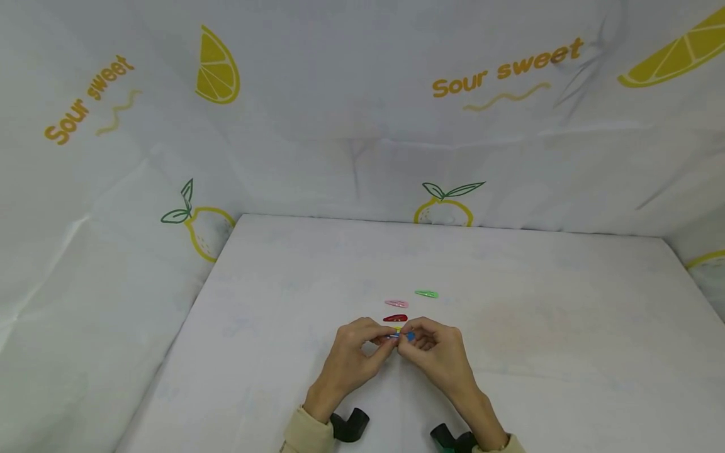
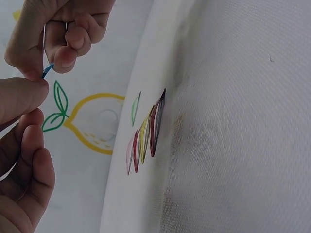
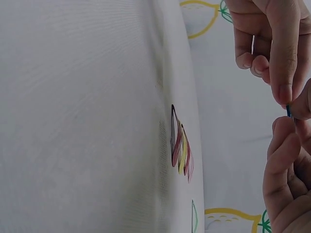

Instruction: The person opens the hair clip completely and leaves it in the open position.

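Both hands meet over a small blue hair clip (image 1: 410, 336). My left hand (image 1: 352, 355) pinches one end of it between thumb and fingertips. The other end sits between the thumb and index finger of my right hand (image 1: 440, 352). In both wrist views only a short blue piece shows between the fingertips. Just beyond the hands lie a red hair clip (image 1: 395, 318) and a yellow hair clip (image 1: 398, 329), the latter partly hidden by fingers in the head view. A dark reddish hair clip (image 2: 156, 124) lies beside the yellow one, seen in the wrist views.
Farther back on the white table (image 1: 566, 314) lie a pink hair clip (image 1: 396, 304) and a green hair clip (image 1: 427, 294). Black fittings (image 1: 351, 425) sit by the wrists. A white cloth with lemon prints (image 1: 340, 94) hangs behind the table and at the sides.
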A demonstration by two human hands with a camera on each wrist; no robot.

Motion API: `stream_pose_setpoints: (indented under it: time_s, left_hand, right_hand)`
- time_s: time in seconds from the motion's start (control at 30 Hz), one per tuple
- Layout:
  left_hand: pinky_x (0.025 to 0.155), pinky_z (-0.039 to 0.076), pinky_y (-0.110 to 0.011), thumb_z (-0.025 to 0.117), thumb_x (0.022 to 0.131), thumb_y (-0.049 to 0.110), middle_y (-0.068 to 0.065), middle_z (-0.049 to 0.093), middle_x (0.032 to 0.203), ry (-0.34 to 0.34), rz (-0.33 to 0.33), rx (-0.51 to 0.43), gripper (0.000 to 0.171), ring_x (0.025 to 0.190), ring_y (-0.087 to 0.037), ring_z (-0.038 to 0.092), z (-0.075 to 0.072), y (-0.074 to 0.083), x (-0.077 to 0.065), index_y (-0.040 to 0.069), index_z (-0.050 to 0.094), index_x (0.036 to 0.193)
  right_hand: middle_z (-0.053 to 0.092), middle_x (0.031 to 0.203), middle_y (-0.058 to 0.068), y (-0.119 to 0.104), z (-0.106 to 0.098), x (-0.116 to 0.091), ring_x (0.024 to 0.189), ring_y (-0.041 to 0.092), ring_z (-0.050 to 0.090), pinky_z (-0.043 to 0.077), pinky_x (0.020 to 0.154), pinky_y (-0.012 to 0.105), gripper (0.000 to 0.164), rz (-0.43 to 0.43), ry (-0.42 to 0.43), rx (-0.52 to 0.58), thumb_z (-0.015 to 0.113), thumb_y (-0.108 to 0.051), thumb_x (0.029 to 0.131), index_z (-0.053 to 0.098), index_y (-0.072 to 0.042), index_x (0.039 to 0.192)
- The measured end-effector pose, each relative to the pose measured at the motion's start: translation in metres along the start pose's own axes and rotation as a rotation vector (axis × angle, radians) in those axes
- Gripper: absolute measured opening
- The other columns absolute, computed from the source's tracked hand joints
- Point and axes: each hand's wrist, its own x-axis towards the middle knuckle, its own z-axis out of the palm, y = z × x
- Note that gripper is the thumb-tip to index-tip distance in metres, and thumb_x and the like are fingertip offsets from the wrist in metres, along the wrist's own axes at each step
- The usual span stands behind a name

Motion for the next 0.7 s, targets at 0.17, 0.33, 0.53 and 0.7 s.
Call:
stream_pose_setpoints:
  time_s: [0.17, 0.33, 0.53, 0.7]
  left_hand:
    - [0.071, 0.054, -0.013, 0.08, 0.087, 0.005, -0.003, 0.076, 0.082, 0.003, -0.005, 0.013, 0.007, 0.075, -0.007, 0.068, -0.0001, 0.0001, -0.0002, 0.003, 0.081, 0.094]
    - [0.071, 0.054, -0.014, 0.08, 0.086, 0.004, -0.003, 0.076, 0.082, 0.007, -0.014, 0.019, 0.007, 0.075, -0.008, 0.068, 0.0004, 0.0003, 0.0003, 0.003, 0.08, 0.093]
    - [0.07, 0.055, -0.015, 0.08, 0.086, 0.004, -0.004, 0.076, 0.081, 0.018, -0.017, 0.027, 0.006, 0.073, -0.009, 0.068, 0.001, 0.0015, 0.0008, 0.003, 0.08, 0.091]
    - [0.07, 0.055, -0.016, 0.08, 0.086, 0.005, -0.003, 0.076, 0.079, 0.023, -0.02, 0.034, 0.005, 0.072, -0.009, 0.068, 0.0004, 0.0031, 0.0009, 0.004, 0.08, 0.091]
  right_hand:
    - [0.068, 0.066, -0.001, -0.0005, 0.001, -0.0001, 0.055, -0.002, 0.056, 0.052, 0.051, 0.02, 0.021, -0.006, 0.007, -0.015, 0.075, 0.011, 0.075, 0.072, -0.009, 0.082]
    - [0.067, 0.066, -0.002, -0.0013, 0.0014, 0.0, 0.055, -0.002, 0.055, 0.051, 0.051, 0.019, 0.022, -0.017, 0.016, -0.031, 0.075, 0.011, 0.074, 0.072, -0.01, 0.082]
    - [0.066, 0.065, -0.002, -0.0022, 0.0021, 0.0, 0.055, -0.003, 0.055, 0.051, 0.05, 0.017, 0.022, -0.02, 0.025, -0.038, 0.075, 0.011, 0.074, 0.072, -0.009, 0.082]
    - [0.066, 0.064, -0.002, -0.0032, 0.0028, -0.0002, 0.054, -0.003, 0.054, 0.05, 0.049, 0.017, 0.022, -0.019, 0.028, -0.046, 0.075, 0.011, 0.075, 0.072, -0.009, 0.082]
